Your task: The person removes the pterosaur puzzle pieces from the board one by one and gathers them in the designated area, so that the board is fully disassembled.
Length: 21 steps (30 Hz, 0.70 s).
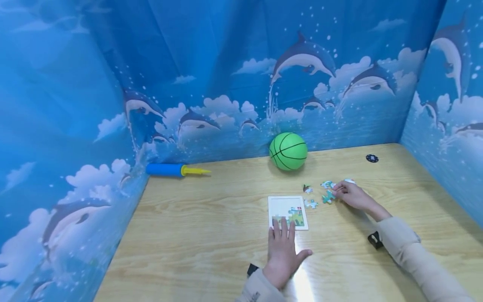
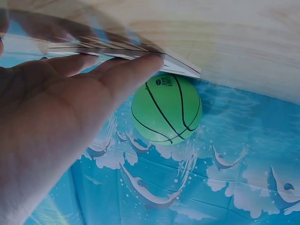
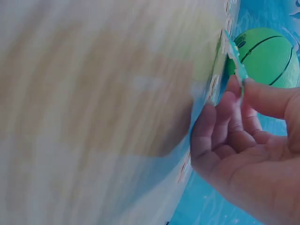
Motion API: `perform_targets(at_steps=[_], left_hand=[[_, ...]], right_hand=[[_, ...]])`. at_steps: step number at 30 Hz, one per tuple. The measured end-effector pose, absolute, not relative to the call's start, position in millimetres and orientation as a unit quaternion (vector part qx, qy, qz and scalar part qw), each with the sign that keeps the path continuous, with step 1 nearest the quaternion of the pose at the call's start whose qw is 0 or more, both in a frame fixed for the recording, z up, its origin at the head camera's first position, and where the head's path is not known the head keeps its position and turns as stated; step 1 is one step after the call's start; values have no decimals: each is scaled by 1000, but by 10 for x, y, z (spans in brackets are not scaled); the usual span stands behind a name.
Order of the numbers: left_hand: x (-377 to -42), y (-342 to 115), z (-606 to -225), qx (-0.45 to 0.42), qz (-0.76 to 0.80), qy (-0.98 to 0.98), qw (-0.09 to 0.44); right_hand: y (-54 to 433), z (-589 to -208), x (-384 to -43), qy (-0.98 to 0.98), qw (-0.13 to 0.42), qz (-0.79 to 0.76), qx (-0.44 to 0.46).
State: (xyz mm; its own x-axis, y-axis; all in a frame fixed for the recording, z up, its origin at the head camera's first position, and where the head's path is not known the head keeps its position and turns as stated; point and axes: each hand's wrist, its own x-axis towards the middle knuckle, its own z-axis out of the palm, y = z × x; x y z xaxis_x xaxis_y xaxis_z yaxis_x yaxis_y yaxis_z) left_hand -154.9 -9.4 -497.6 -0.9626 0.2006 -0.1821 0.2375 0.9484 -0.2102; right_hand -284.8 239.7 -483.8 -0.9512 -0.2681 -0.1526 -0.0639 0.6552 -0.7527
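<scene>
A white-framed jigsaw puzzle board lies on the table, with joined green and yellow pieces in its lower right part. My left hand rests with its fingers straight on the near edge of the board. Farther right, my right hand pinches a teal puzzle piece between thumb and fingers, tilted up on edge in the right wrist view. Loose puzzle pieces lie around it: a pale blue one beside the board, a brown and white one above that, and others partly hidden by the right hand.
Behind the pieces, a green ball with black lines stands near the back curtain printed with dolphins. A blue pump with a yellow nozzle lies at the back left. At the back right is a round black chip.
</scene>
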Motion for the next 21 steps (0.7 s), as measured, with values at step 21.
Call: perform_targets(at_steps=[21], left_hand=[[-1557,-107,-4931,106,-68,987,98]], right_hand=[[2411,-4894,-2912,937,100,-312,-118]])
